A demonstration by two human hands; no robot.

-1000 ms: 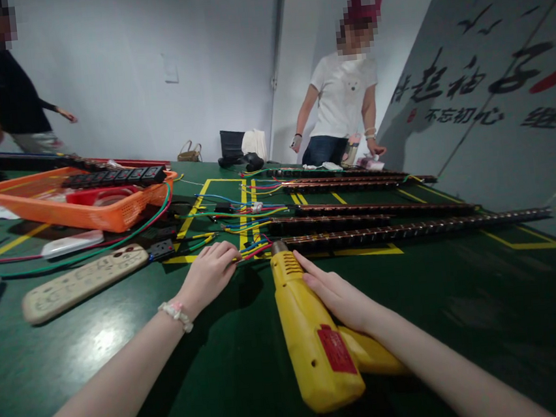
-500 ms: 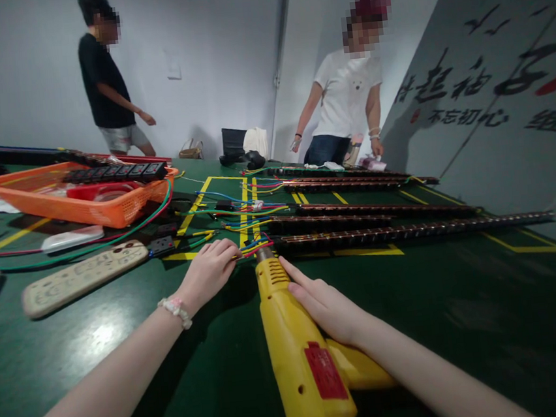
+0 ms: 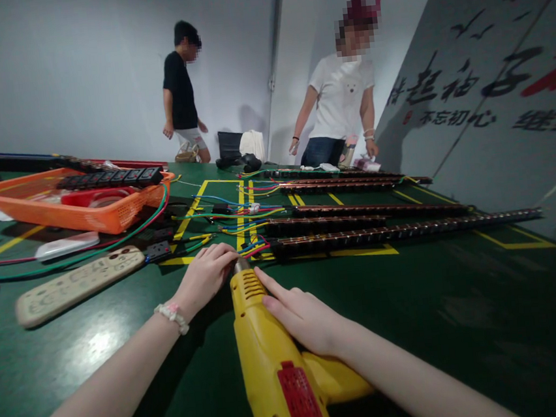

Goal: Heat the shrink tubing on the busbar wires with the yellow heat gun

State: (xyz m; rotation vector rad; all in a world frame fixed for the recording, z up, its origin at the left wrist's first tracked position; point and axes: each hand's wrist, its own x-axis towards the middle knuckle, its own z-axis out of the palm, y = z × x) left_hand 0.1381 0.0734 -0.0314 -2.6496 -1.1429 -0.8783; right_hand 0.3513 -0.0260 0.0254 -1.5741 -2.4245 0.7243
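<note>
One yellow heat gun (image 3: 262,348) slants up from the near edge, its single nozzle (image 3: 239,264) beside the left fingertips and a bunch of blue, red and yellow wires (image 3: 256,245) too tangled to count, while the right hand (image 3: 305,317) is clamped on its barrel from the right, forearm reaching in low. The left hand (image 3: 209,267) lies palm down, wrist straight, fingers together and curled, though whether they pinch the wires I cannot tell. Beyond are at least five dark strips (image 3: 408,230), one orange basket (image 3: 122,220) and two standing people (image 3: 341,97).
</note>
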